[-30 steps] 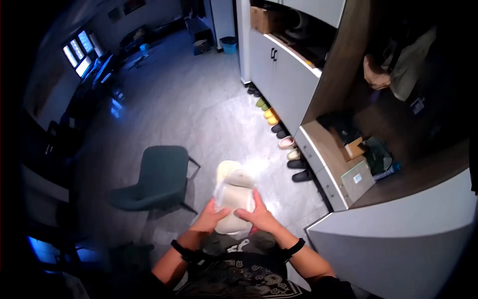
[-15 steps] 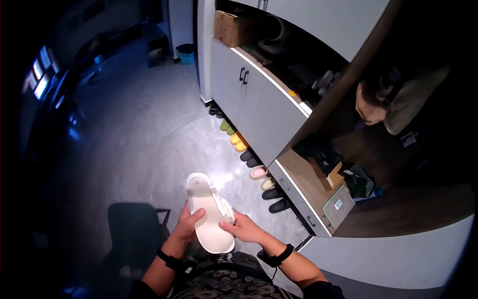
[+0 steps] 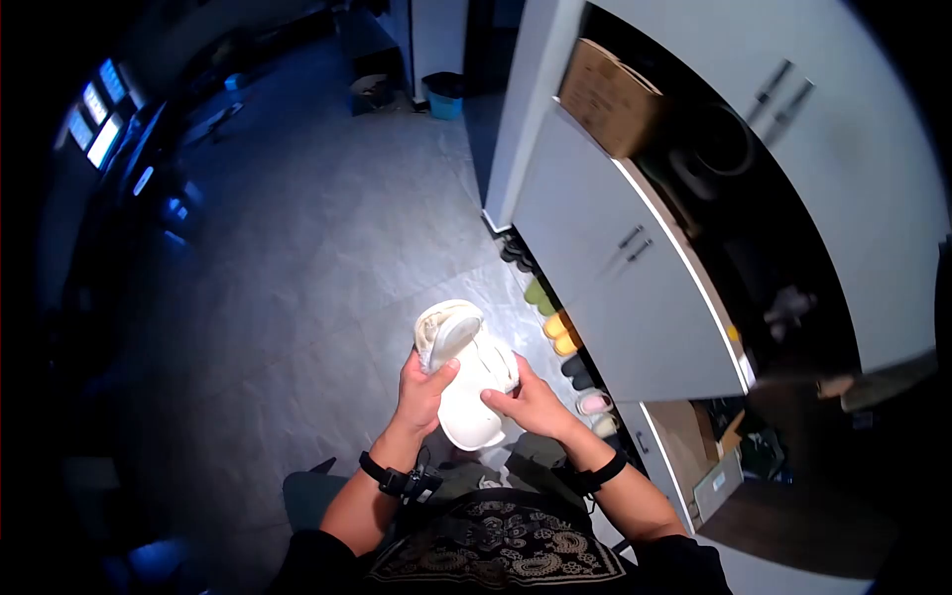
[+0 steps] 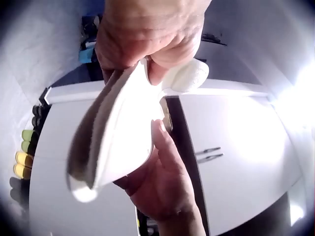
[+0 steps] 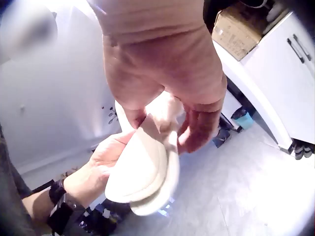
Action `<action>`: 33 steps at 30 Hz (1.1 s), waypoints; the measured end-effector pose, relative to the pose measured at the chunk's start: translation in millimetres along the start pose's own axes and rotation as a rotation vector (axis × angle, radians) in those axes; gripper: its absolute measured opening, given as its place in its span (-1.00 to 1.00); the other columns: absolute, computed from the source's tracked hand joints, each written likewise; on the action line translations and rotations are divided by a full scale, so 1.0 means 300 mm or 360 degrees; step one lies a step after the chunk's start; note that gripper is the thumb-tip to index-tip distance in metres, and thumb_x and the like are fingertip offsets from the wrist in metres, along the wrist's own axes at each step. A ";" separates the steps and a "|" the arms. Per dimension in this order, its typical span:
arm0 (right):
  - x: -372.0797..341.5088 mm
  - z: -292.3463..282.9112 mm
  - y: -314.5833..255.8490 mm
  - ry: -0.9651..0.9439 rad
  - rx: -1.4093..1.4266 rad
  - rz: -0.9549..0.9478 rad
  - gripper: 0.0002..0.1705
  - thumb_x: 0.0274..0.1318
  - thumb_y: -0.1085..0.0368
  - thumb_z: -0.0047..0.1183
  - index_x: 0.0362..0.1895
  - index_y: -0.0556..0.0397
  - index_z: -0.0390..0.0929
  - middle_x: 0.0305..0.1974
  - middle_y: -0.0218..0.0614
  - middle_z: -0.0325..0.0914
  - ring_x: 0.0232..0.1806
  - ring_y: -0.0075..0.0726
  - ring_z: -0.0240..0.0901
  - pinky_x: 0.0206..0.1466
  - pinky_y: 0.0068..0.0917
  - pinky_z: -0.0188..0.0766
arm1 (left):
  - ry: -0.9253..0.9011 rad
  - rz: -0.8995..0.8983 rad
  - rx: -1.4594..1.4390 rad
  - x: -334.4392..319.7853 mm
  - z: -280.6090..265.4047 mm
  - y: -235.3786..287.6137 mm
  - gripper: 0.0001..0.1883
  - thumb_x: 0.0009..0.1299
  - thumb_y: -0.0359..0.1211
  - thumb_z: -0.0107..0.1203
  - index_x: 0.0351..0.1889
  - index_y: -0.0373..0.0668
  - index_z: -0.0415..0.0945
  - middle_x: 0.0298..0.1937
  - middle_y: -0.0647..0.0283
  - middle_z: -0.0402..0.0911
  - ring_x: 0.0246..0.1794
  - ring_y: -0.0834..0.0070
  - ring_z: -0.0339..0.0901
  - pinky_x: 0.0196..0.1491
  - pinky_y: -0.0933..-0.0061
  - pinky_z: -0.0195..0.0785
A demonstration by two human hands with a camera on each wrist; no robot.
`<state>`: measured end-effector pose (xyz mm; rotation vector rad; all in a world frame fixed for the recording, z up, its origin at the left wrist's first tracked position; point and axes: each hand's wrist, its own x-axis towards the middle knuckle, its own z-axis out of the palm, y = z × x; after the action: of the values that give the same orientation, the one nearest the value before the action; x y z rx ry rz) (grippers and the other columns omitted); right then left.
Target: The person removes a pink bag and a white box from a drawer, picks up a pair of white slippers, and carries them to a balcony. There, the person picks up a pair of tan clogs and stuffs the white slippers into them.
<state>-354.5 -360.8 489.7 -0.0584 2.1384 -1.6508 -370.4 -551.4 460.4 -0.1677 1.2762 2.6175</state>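
We see the white slippers [image 3: 470, 399] just below the head view's centre, left hand [image 3: 420, 399] and right hand [image 3: 540, 405] pinching opposite edges — thumbs on top, fingers underneath — seemingly to keep the two layered soles from sliding apart.

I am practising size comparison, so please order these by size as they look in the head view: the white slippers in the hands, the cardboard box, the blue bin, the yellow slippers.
1. White slippers, largest
2. Cardboard box
3. Blue bin and yellow slippers: they look alike, so not ranked
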 end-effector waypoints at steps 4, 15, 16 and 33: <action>0.367 -0.018 -0.026 0.0130 -0.0427 -0.0185 -0.03 -0.06 0.00 0.29 0.38 0.05 0.10 0.20 0.05 0.31 0.21 0.10 0.28 0.29 -0.14 0.20 | 0.0132 0.0070 0.0167 0.256 -0.093 0.119 -0.43 0.29 -0.58 0.12 0.27 -0.26 0.20 0.14 0.15 0.45 0.15 0.39 0.44 0.20 0.33 0.35; 1.488 -0.149 -0.384 -0.0684 0.0266 -0.0194 -0.45 0.08 0.25 0.24 0.16 0.09 0.41 -0.05 -0.18 0.57 -0.02 -0.30 0.51 0.06 -0.38 0.44 | 0.0636 0.0064 0.0055 1.011 -0.288 0.534 -0.46 0.45 -0.34 0.03 0.35 -0.16 0.11 0.19 0.13 0.40 0.17 0.36 0.39 0.18 0.30 0.35; 1.573 -0.148 -0.417 -0.0767 0.0294 -0.0115 -0.47 0.09 0.25 0.23 0.15 0.07 0.42 -0.06 -0.21 0.58 -0.05 -0.33 0.51 0.04 -0.39 0.45 | 0.0645 0.0049 0.0014 1.075 -0.271 0.607 -0.53 0.53 -0.30 -0.12 0.38 -0.08 0.09 0.20 0.14 0.40 0.15 0.33 0.42 0.17 0.29 0.37; 2.965 -0.602 -0.920 0.0833 0.0938 -0.0523 -0.66 0.13 0.41 0.11 0.02 0.18 0.47 -0.01 -0.28 0.51 -0.11 -0.41 0.47 0.01 -0.51 0.38 | 0.0259 -0.0319 -0.0059 2.699 -0.677 1.232 -0.58 0.52 -0.22 -0.09 0.23 -0.30 0.30 0.08 0.13 0.52 0.04 0.30 0.54 0.11 0.28 0.43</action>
<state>-1286.7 -535.9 504.4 0.2371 1.9452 -2.6739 -1245.7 -810.4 455.7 -0.4975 1.1915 2.4982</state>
